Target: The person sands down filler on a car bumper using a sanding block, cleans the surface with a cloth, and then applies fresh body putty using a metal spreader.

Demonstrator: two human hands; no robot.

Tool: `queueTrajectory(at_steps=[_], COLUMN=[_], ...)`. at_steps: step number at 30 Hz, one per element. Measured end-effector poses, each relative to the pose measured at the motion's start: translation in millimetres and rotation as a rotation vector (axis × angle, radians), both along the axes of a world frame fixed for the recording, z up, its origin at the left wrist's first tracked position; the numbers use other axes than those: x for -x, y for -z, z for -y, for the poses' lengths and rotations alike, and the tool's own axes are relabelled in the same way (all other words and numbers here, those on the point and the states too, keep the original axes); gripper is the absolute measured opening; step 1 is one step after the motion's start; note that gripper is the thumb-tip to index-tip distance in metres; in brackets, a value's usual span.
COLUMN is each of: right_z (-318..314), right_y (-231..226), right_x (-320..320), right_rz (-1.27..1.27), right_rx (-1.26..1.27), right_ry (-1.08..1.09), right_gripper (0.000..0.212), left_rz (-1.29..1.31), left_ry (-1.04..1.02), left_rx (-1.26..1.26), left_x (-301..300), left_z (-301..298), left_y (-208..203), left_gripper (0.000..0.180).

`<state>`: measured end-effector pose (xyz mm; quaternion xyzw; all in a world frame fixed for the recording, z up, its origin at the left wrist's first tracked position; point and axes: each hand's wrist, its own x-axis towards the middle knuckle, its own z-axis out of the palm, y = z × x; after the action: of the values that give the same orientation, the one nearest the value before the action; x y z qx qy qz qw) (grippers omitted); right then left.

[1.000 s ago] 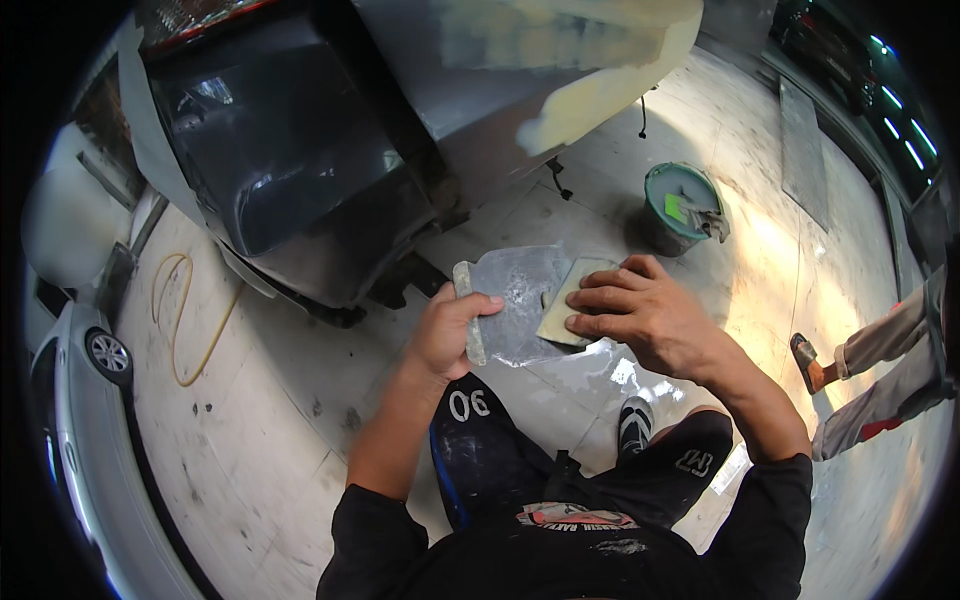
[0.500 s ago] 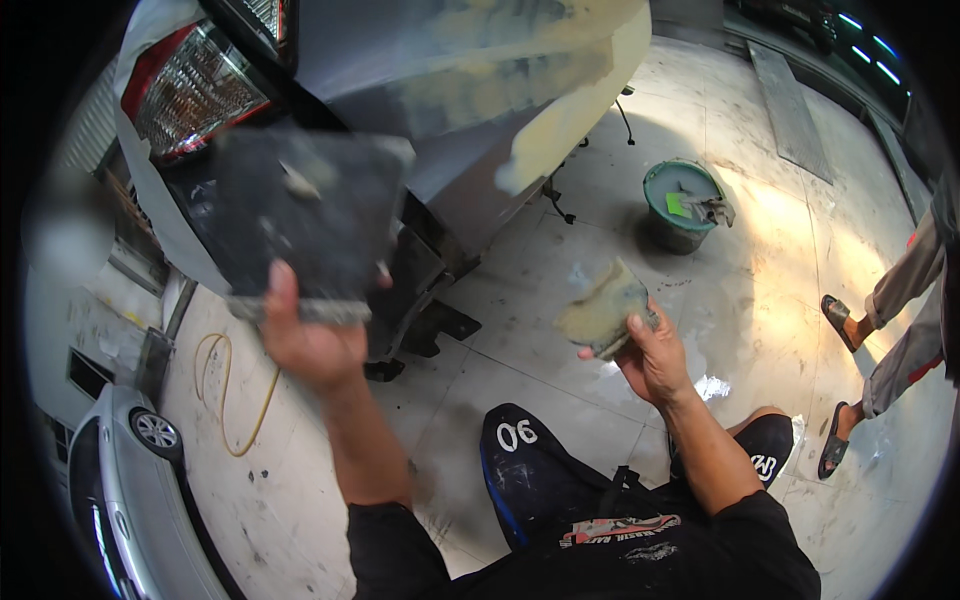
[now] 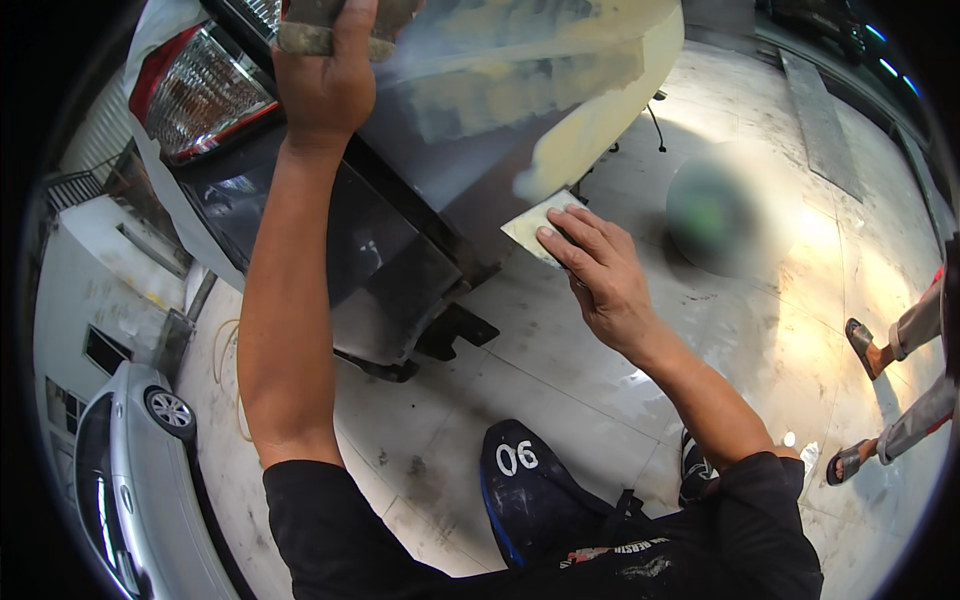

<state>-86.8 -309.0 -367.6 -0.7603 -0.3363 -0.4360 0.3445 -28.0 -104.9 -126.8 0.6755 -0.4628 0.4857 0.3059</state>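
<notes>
The green bucket (image 3: 705,210) on the floor to my right is so blurred that I can only make out a round shape with a brighter green spot in it; I cannot tell what it holds.

My right hand (image 3: 605,265) grips a pale flat spreader (image 3: 532,228). It sits at my fingertips, out beyond them toward the left, with my fingers (image 3: 562,222) bent over its upper face and its near right part hidden under them. What holds it from below is mostly out of sight. One corner points left; from there one straight edge climbs up and right, and another slants down and right toward my hand. Because my fingers cover part of it, I cannot tell which way its long axis runs. Its top corner overlaps the lower edge of the car panel (image 3: 470,150) in view, and I cannot tell whether the two touch.

My left hand (image 3: 325,90) is raised far forward, clasped on the thick near edge of a flat plate (image 3: 303,40). Most of the plate is cut off by the upper edge of view, so its face and anything on it are hidden from me.

The panel is grey with cream patches (image 3: 585,135), and a red and clear tail lamp (image 3: 212,95) lies just left of my left forearm. Well off to my right stand another person's sandalled feet (image 3: 862,345).
</notes>
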Motion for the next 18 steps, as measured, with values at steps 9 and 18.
queueTrajectory(at_steps=[9, 18], right_z=[31.2, -7.5], right_y=[15.4, 6.2], right_x=[-35.4, -30.3], right_rz=[-0.205, 0.110], right_rx=[-0.495, 0.134], right_ry=[-0.103, 0.167], right_gripper=[0.055, 0.041], left_rz=[0.410, 0.639], left_ry=[-0.287, -0.335], left_rx=[-0.021, 0.010], left_x=[-46.8, -60.7], left_z=[-46.7, -58.4], left_y=[-1.2, -10.0], left_gripper=[0.029, 0.023])
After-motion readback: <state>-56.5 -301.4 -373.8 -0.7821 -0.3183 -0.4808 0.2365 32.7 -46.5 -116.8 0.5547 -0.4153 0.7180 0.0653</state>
